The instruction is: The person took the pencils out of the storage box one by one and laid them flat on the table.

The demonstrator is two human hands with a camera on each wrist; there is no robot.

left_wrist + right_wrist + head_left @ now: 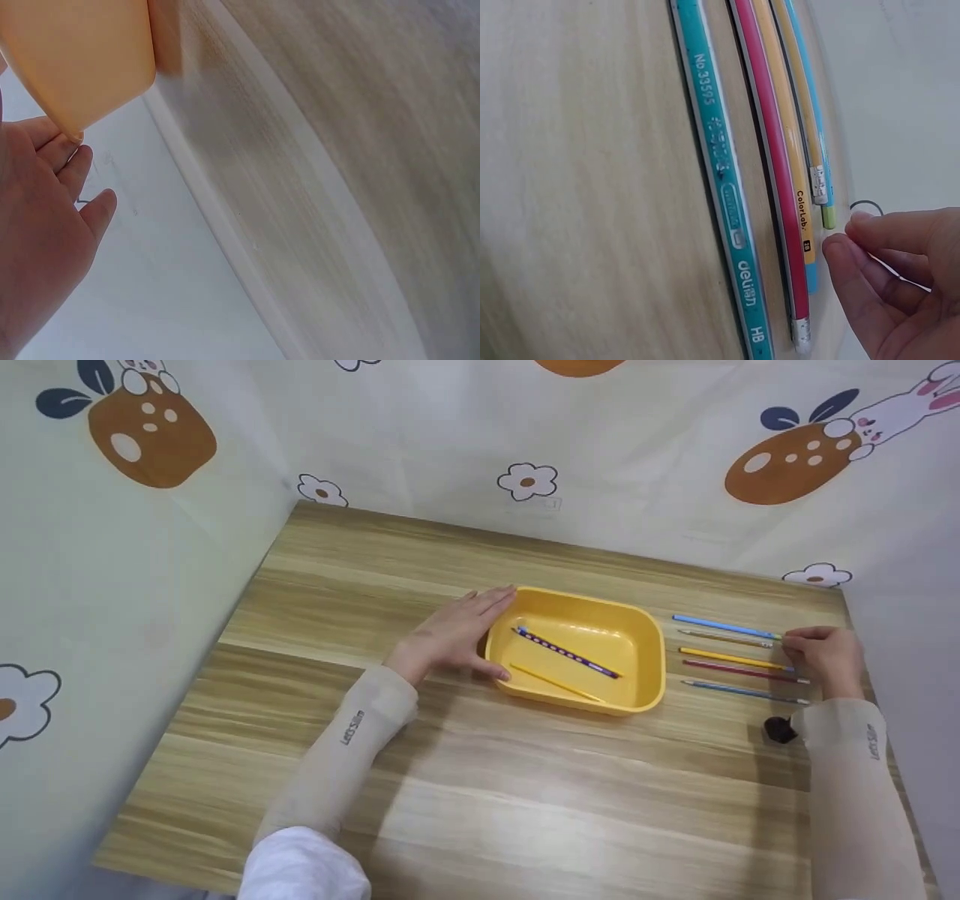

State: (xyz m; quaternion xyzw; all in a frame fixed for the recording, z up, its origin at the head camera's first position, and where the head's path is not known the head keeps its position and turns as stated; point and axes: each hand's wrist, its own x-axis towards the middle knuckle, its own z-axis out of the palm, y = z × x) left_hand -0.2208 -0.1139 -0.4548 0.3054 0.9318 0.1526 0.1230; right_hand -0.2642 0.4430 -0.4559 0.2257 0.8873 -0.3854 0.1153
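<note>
The left hand (456, 634), thumb and fingers spread, touches the yellow tray (654, 660) at its right, where 2 pencils (568, 652) lie. Left of the right hand (829, 657), whose fingertips meet, 5 pencils (735, 658) rest on the tabletop (525, 810).

beige sleeves (322, 784) lettered "let's slim", white upper sleeve (304, 866)

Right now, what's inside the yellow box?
A dark spotted pencil and a thin yellow pencil lie inside the yellow box. Whatever is directly beneath them is covered.
</note>
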